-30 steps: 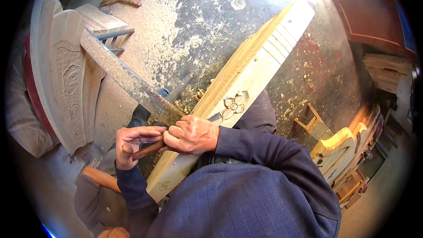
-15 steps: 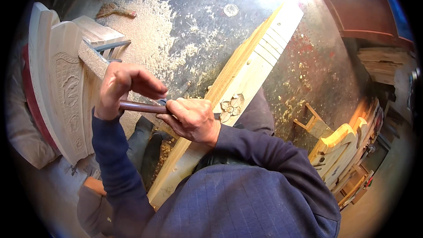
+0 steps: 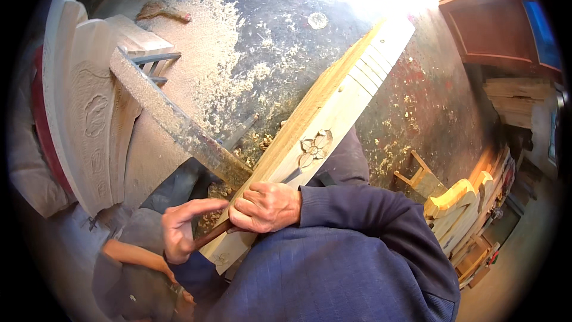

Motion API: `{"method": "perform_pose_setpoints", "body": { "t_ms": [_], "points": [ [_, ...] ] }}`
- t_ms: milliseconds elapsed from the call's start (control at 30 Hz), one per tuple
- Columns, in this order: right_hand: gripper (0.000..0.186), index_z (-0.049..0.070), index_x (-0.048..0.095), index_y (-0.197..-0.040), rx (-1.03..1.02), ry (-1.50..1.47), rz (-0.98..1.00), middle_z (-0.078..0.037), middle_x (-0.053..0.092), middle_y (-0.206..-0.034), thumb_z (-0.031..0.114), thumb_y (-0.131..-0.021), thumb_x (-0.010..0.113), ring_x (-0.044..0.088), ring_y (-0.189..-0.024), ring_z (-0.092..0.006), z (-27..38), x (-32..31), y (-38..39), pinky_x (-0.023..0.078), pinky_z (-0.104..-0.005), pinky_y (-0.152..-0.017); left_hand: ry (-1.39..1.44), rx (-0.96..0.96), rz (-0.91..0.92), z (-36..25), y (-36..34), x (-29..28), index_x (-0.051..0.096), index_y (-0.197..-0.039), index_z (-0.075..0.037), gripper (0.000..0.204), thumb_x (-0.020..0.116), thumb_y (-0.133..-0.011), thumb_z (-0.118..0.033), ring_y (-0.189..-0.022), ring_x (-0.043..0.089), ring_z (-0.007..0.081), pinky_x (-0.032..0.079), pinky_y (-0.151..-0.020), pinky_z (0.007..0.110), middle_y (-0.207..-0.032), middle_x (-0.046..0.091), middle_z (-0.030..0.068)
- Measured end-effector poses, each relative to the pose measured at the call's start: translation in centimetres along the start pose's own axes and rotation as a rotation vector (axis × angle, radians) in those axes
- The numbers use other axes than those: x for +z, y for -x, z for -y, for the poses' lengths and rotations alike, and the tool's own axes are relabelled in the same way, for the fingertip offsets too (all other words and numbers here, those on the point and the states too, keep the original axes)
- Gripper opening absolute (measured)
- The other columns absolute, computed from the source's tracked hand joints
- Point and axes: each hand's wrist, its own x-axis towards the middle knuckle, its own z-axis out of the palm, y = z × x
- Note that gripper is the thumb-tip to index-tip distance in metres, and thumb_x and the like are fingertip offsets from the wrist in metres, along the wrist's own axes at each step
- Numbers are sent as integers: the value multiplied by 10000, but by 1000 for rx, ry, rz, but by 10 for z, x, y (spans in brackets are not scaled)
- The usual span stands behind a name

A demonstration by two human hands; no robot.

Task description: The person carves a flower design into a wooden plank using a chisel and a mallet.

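My right hand [image 3: 265,207] grips the chisel [image 3: 213,235], blade just beside the carved flower [image 3: 316,148] on the beam [image 3: 353,101]; left hand [image 3: 183,226] fingers loosely extended, palm at handle end

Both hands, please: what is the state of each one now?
Left hand: open, palm at the end of the brown handle; contact cannot be told.
Right hand: closed, holding the carving tool.
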Motion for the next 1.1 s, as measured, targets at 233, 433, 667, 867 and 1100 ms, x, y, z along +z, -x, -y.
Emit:
{"method": "perform_pose_setpoints", "body": {
  "t_ms": [233, 433, 667, 867, 1100],
  "points": [
    [233, 98, 577, -860, -60, -74, 157, -15, 589, -755, 302, -906, 679, 662, -700, -189, -7, 7, 8, 518, -357, -662, 322, -220, -98, 59, 51, 34, 494, -1519, 193, 1267, 721, -858, -863, -1353, 661, 344, 491, -1186, 441, -1410, 665, 327],
    [361, 100, 585, -862, -54, -170, 176, -26, 601, -761, 415, -909, 756, 664, -694, -222, -15, 13, 19, 519, -382, -650, 414, -205, -177, 71, 56, 48, 454, -1539, 204, 1284, 749, -850, -839, -1381, 644, 372, 480, -1210, 462, -1439, 642, 360],
    [388, 112, 586, -848, -45, -187, 143, -24, 597, -754, 453, -932, 751, 651, -665, -222, -18, 9, 24, 511, -383, -629, 411, -216, -188, 67, 52, 53, 476, -1521, 209, 1275, 745, -851, -842, -1373, 651, 360, 488, -1200, 448, -1428, 655, 351],
    [393, 113, 587, -845, -50, -180, 152, -22, 595, -748, 460, -958, 733, 646, -651, -216, -22, 9, 25, 509, -376, -617, 357, -228, -195, 57, 44, 54, 507, -1503, 203, 1248, 745, -857, -837, -1337, 676, 346, 499, -1182, 434, -1396, 683, 333],
    [404, 115, 585, -842, -41, -197, 129, -25, 597, -751, 472, -963, 730, 651, -658, -222, -25, 8, 23, 512, -377, -619, 276, -220, -232, 54, 40, 56, 563, -1460, 199, 1167, 780, -870, -784, -1288, 706, 339, 504, -1167, 429, -1345, 713, 325]
  ]
}}
